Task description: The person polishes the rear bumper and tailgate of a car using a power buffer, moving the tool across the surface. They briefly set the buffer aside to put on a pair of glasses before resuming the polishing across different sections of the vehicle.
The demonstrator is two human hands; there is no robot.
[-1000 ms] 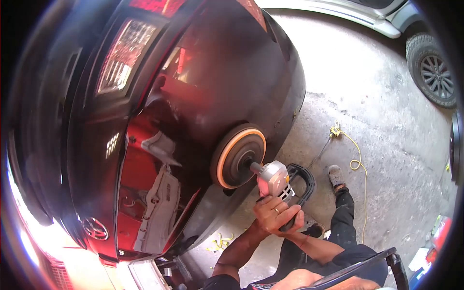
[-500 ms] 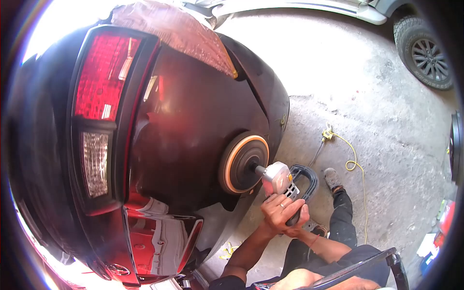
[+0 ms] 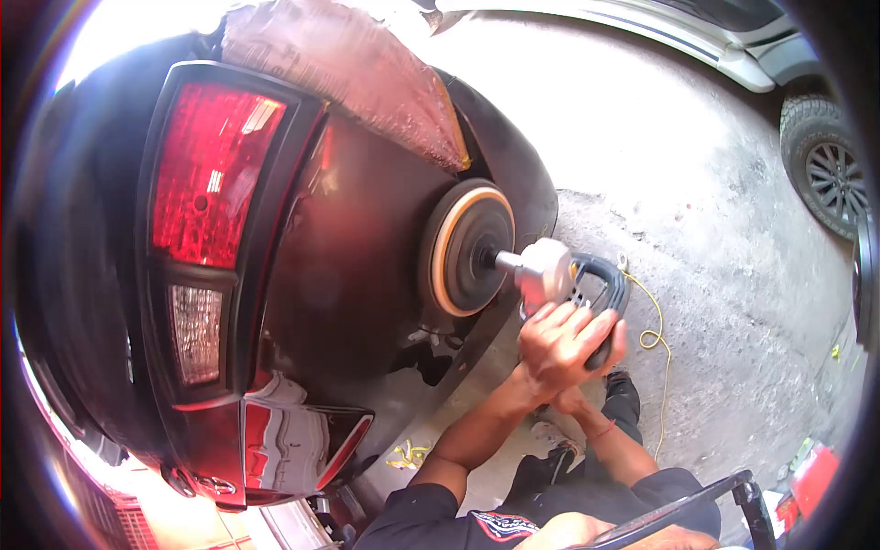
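Both hands are on a polisher (image 3: 547,268) with a large round pad (image 3: 472,252). The pad lies against the dark, glossy rear corner panel (image 3: 367,229) of a car, just below a crumpled covering sheet (image 3: 357,69). My left hand (image 3: 561,344) is closed around the polisher's body behind its silver head. Mostly hidden beneath it, my right hand (image 3: 570,400) is wrapped at the rear of the tool, near the black loop handle (image 3: 612,284). A red and clear tail light (image 3: 215,174) sits left of the pad.
A yellow cord (image 3: 662,316) runs along the concrete floor (image 3: 724,302) to the right. Another vehicle's wheel (image 3: 832,174) stands at the upper right. My leg and shoe (image 3: 557,438) are below the tool. Red and white items (image 3: 811,486) lie at the lower right.
The pad and both hands have moved up along the panel, closer to the covering sheet. The view has also shifted somewhat. Both hands keep their grip on the polisher.
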